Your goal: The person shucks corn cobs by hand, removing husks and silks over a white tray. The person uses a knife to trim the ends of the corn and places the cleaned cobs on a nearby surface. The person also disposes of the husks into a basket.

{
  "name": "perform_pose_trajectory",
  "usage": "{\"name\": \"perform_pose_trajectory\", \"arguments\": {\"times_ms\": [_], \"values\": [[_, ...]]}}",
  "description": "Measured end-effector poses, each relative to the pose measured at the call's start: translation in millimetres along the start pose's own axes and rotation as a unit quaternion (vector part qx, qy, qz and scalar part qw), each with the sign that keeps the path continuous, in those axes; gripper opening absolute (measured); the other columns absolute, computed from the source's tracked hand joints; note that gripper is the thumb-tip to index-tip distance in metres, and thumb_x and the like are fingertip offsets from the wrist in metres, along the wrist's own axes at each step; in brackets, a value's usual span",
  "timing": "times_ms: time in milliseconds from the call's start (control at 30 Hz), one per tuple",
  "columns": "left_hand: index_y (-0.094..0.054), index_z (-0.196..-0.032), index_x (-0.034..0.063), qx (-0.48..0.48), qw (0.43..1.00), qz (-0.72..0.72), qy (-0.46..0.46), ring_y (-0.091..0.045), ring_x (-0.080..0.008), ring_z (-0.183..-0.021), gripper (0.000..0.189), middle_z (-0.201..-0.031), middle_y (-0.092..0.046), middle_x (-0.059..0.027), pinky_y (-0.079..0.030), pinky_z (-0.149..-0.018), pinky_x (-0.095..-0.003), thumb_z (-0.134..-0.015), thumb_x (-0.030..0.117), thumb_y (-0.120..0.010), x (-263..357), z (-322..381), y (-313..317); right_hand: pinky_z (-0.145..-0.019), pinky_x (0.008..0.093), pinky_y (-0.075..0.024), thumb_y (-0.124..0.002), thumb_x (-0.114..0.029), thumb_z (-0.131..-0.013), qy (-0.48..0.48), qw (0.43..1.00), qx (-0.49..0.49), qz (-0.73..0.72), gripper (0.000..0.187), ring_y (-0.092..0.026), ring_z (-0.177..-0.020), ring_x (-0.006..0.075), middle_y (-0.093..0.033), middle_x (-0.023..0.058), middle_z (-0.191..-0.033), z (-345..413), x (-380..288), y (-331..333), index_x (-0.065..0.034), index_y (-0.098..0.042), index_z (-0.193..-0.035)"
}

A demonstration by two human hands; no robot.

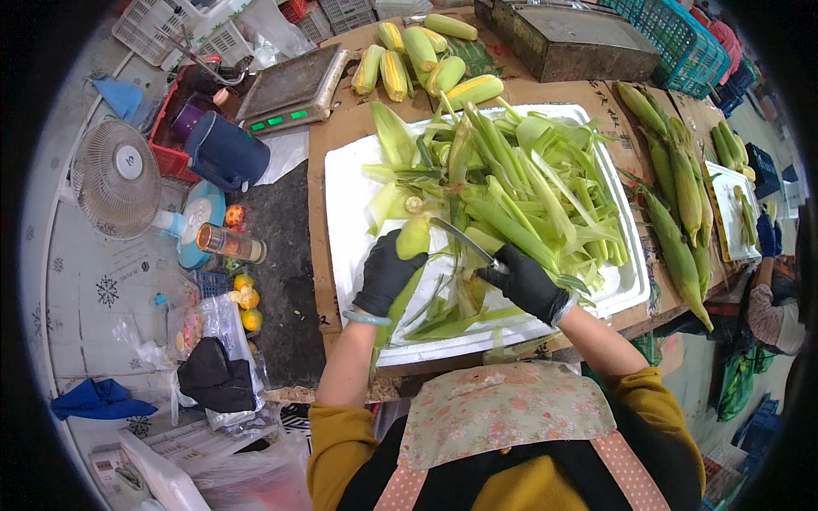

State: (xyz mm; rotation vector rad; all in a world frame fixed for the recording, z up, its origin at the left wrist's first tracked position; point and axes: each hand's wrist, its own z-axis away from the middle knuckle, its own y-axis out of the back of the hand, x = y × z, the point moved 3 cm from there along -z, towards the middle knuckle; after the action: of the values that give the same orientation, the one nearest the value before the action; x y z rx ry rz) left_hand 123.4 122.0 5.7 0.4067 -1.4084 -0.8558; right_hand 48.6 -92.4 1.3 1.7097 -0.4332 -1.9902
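In a black glove, my left hand (388, 271) grips a green ear of corn (414, 239) over the left part of a white foam tray (350, 255). My right hand (521, 281), also gloved in black, holds a knife (465, 241) by its handle. The curved blade reaches left, its tip beside the ear. Loose green corn husks (530, 198) heap over the tray, and a cut corn stub (413, 204) lies just beyond the held ear. Behind the tray lie several trimmed ears of corn (418, 51) with yellow kernels showing.
Unhusked corn (671, 236) lies right of the tray. A digital scale (291, 86), a blue pitcher (228, 151), a glass jar (231, 243) and a fan (118, 179) are at left. Behind stand a metal box (575, 41) and a teal crate (677, 48). A co-worker's sleeve (767, 316) shows far right.
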Motion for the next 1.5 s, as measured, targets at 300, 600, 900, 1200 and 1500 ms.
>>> {"name": "perform_pose_trajectory", "arguments": {"times_ms": [300, 600, 900, 1200, 1500], "values": [[-0.054, -0.112, 0.0024, 0.014, 0.997, -0.023, -0.067, -0.060, -0.0323, -0.089, 0.053, -0.097, -0.062, -0.0179, -0.048, -0.079, -0.0394, -0.070, 0.030, -0.073, 1.0, 25.6, -8.2, -0.072, 0.0418, -0.0460, -0.060, -0.022, -0.084, 0.027, 0.999, 0.016, -0.044, 0.027, -0.058, -0.086, 0.0395, -0.060, 0.0226, -0.091, 25.6, 20.0, -17.0, -0.0007, -0.054, -0.101], [-0.052, -0.105, 0.0086, 0.108, 0.969, -0.187, -0.123, -0.057, -0.0289, -0.080, 0.053, -0.087, -0.058, -0.0109, -0.036, -0.070, -0.0423, -0.065, 0.035, -0.073, 2.5, 38.1, -28.1, -0.054, 0.0453, -0.0464, -0.057, -0.024, -0.086, 0.060, 0.990, 0.062, 0.111, 0.029, -0.059, -0.062, 0.0382, -0.060, 0.0212, -0.067, 28.0, -4.0, -42.7, -0.0043, -0.048, -0.106], [-0.047, -0.118, 0.0035, 0.047, 0.987, -0.042, -0.148, -0.056, -0.0320, -0.083, 0.066, -0.092, -0.056, -0.0149, -0.041, -0.072, -0.0429, -0.065, 0.033, -0.074, -17.1, 41.9, -17.0, -0.051, 0.0470, -0.0459, -0.057, -0.020, -0.083, 0.065, 0.979, 0.034, 0.192, 0.023, -0.059, -0.057, 0.0372, -0.058, 0.0187, -0.061, 23.1, -0.5, -48.8, -0.0055, -0.044, -0.096], [-0.038, -0.129, -0.0012, 0.029, 0.930, -0.348, -0.109, -0.051, -0.0260, -0.095, 0.069, -0.113, -0.050, -0.0161, -0.041, -0.075, -0.0379, -0.075, 0.032, -0.065, 7.7, 68.3, -43.5, -0.050, 0.0456, -0.0461, -0.050, -0.013, -0.083, -0.008, 0.965, -0.055, 0.256, 0.019, -0.060, -0.059, 0.0362, -0.059, 0.0175, -0.064, 26.6, 3.3, -37.4, -0.0014, -0.042, -0.096], [-0.041, -0.127, 0.0009, 0.008, 0.938, -0.336, -0.087, -0.050, -0.0261, -0.092, 0.065, -0.109, -0.051, -0.0153, -0.040, -0.075, -0.0389, -0.073, 0.030, -0.064, 14.0, 58.7, -35.1, -0.049, 0.0451, -0.0461, -0.049, -0.008, -0.080, -0.043, 0.944, -0.116, 0.305, 0.022, -0.060, -0.058, 0.0360, -0.060, 0.0179, -0.065, 7.4, -1.5, -47.1, 0.0020, -0.043, -0.099]]}}
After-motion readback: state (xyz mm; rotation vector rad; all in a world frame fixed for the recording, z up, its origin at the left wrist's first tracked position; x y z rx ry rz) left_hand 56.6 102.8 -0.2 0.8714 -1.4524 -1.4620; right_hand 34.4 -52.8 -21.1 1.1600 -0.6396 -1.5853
